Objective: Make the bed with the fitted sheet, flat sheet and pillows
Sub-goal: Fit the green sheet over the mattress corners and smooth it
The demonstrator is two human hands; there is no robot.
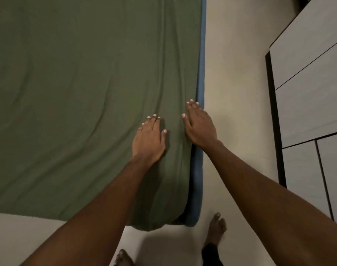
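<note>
1. Two hands: the left hand (pixel 148 139) and the right hand (pixel 200 125), side by side and apart.
2. Two bare forearms, one behind each hand.
3. One green sheet (pixel 77 93), lying under the left hand and under the right hand's thumb.
4. One blue mattress (pixel 200 73), of which only a strip of edge shows, just right of the right hand.
5. Two bare feet: one foot (pixel 217 229) below the right hand, the other foot (pixel 123 258) below the left hand.
6. One grey cabinet (pixel 307 73), well right of the right hand.
</note>
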